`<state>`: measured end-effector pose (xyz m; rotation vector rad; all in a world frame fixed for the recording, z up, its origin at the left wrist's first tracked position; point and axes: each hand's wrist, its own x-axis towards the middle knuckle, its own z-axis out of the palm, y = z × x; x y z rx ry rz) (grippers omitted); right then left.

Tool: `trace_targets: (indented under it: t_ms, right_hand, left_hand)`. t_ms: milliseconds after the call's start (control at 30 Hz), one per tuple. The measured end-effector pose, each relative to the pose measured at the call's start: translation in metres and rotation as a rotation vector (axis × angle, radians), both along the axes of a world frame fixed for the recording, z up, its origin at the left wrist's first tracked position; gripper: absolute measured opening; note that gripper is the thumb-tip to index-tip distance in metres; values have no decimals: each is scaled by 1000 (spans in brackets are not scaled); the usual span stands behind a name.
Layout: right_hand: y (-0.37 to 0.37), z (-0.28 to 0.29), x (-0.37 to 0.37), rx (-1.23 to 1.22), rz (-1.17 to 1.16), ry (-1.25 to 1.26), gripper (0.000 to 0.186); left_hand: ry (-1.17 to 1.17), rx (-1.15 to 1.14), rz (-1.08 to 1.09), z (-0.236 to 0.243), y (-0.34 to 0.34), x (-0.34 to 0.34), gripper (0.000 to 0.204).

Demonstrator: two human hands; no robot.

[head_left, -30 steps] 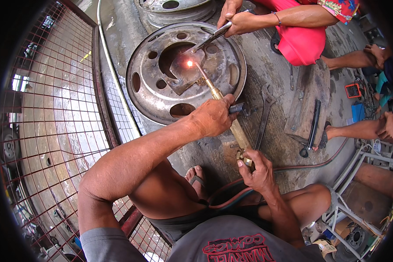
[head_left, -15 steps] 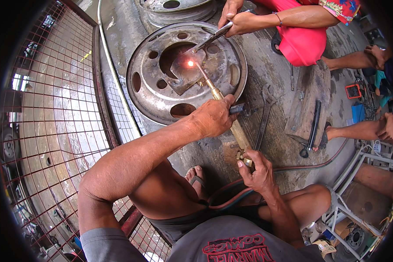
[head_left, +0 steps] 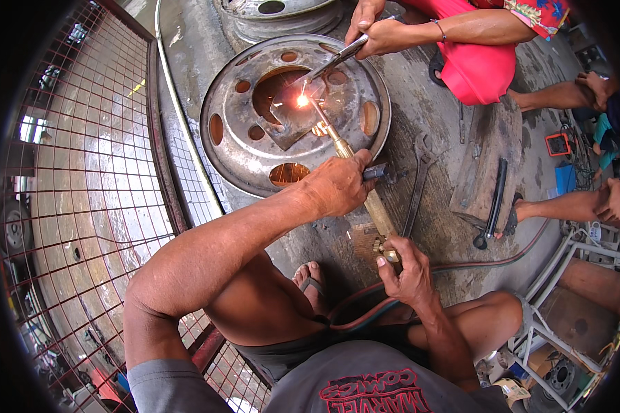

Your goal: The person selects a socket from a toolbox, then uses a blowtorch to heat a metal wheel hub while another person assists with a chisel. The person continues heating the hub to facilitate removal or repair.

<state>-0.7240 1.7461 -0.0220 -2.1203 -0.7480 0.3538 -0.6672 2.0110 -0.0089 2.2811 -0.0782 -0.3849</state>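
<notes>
My left hand (head_left: 339, 184) is wrapped round the brass body of a cutting torch (head_left: 379, 212). At its rear end my right hand (head_left: 408, 270) grips the torch by its valves, thumb and fingers closed. The nozzle points at a flat metal plate (head_left: 287, 129), where a bright glowing spot throws sparks. The plate lies over the centre hole of a steel truck wheel (head_left: 231, 155), and orange light shows through the wheel's holes. A co-worker's hands (head_left: 375, 34) hold the plate's far edge with pliers (head_left: 337, 58).
A second wheel (head_left: 282, 26) lies at the back. Right of the wheel are a wrench (head_left: 418, 182) and a wooden block (head_left: 486, 151) with a black bar (head_left: 496, 196) on it. Twin hoses (head_left: 475, 265) cross the floor. A wire-mesh fence (head_left: 96, 172) stands on the left.
The glowing spot has turned brighter, and sparks now fly from it. Orange light has appeared in the wheel's holes. Both my hands and the co-worker's pliers stay nearly in place.
</notes>
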Motion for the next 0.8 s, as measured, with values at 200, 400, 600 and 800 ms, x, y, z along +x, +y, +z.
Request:
trace_targets:
  t_ms: [200, 400, 600, 800]
  right_hand:
    - [0, -1, 0, 21, 7, -32, 33]
    - [1, -2, 0, 33, 13, -65, 33]
    - [-2, -5, -2, 0, -10, -33, 36]
    - [-2, -9, -4, -7, -31, -32, 40]
  left_hand:
    - [-4, 5, 2, 3, 0, -1, 39]
    - [29, 13, -2, 4, 0, 0, 38]
    - [-29, 47, -21, -1, -1, -1, 41]
    - [-11, 49, -31, -4, 0, 0, 42]
